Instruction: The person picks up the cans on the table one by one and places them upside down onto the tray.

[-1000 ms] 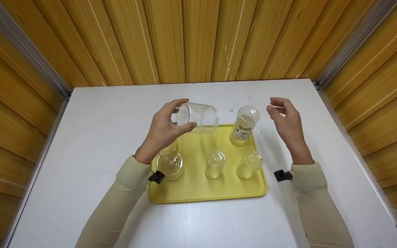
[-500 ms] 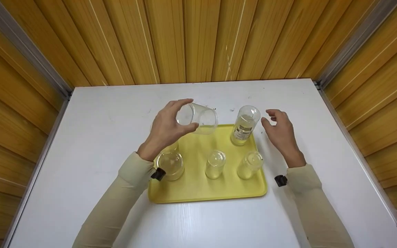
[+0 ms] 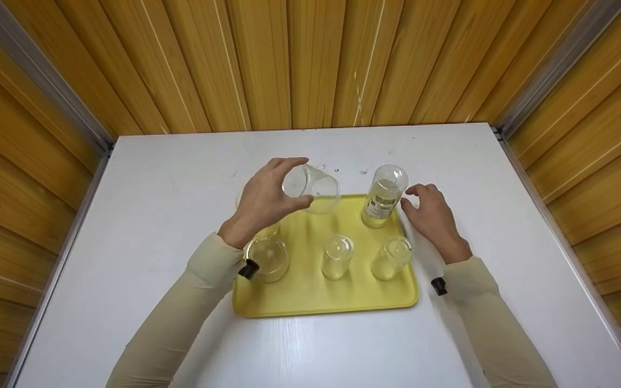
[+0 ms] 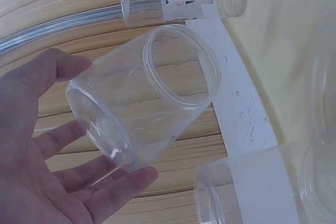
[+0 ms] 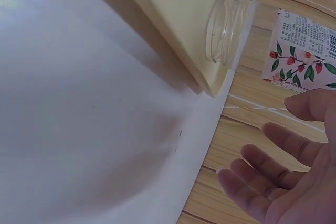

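Note:
My left hand [image 3: 264, 202] holds a clear wide jar [image 4: 123, 108] by its base end, thumb on one side and fingers on the other. The jar is tipped on its side above the tray's back edge, its threaded mouth pointing right in the head view. My right hand [image 3: 433, 218], fingers loosely bent, is right beside a tall clear jar [image 3: 383, 196] with a printed label [image 5: 304, 51]. That tall jar stands mouth down at the back right of the yellow tray [image 3: 326, 302]. Nothing is in the right hand's grasp.
On the tray also stand a wide clear jar [image 3: 267, 258] at front left and two narrower jars, one in the middle [image 3: 337, 257] and one at right [image 3: 391, 258]. Another jar is partly hidden behind the left hand. Wood-patterned panels [image 3: 310, 64] border the white table [image 3: 154, 205].
My right hand has moved left and toward me, up to the labelled jar. My left hand has shifted slightly right, with its jar tilting mouth-end a little lower.

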A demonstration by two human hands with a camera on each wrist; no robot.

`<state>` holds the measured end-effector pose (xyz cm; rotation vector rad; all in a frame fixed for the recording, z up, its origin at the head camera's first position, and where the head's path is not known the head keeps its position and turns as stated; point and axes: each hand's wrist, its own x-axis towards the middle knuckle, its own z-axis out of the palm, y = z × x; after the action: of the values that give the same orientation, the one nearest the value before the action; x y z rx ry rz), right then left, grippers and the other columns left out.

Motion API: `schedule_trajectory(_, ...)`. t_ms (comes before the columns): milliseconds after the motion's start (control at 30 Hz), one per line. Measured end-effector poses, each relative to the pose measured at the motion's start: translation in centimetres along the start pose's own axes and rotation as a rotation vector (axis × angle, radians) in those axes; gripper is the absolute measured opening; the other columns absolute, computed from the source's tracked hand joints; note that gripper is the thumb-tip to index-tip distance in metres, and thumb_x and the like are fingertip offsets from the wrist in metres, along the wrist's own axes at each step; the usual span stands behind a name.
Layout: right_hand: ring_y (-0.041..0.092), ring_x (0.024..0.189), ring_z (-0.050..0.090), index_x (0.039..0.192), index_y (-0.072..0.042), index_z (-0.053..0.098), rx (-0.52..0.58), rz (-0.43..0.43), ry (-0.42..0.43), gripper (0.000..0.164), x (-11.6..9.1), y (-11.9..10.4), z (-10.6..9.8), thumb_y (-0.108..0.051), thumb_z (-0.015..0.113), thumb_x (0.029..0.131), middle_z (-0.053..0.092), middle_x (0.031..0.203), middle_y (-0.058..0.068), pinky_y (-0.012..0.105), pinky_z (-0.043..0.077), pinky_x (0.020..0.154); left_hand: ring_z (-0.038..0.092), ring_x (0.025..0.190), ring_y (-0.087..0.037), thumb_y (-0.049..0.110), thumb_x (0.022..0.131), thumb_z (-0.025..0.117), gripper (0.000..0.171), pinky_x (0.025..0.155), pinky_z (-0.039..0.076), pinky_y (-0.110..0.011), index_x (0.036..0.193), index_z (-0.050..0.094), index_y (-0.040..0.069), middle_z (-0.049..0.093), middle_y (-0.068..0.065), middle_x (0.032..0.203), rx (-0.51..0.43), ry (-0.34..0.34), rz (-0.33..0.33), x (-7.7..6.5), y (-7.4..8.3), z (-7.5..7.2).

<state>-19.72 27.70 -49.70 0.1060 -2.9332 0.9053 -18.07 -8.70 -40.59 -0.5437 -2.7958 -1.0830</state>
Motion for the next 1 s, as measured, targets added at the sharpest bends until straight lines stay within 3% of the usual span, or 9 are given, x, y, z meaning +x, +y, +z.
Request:
schedule_trajectory(467, 0.045, 0.109, 0.055, 0.122, 0.006, 0.066, -0.156, -0.078, -0.054, 0.031, -0.3, 1.3, 1.5, -0.019, 0.062, 0.104, 0.056, 0.116, 0.026, 0.060, 0.052, 0.080, 0.061, 0.127, -0.035, 0.031, 0.085, 0.082, 0.069, 0.091, 0.055, -0.052, 0.150, 0.062, 0.018, 0.060, -0.012, 0.146, 0.050, -0.032, 0.014, 0.1, 0.4, 0.0)
schedule_trajectory(1000, 0.047, 0.109, 0.056, 0.126, 0.006, 0.067, -0.249, -0.102, -0.087, 0.035, -0.3, 2.3, 2.9, -0.022, 0.055, 0.106, 0.057, 0.117, 0.027, 0.064, 0.051, 0.083, 0.059, 0.130, -0.035, 0.031, 0.086, 0.083, 0.071, 0.095, 0.055, -0.054, 0.151, 0.060, 0.018, 0.058, -0.014, 0.148, 0.090, -0.056, 0.009, 0.3, 0.4, 0.0)
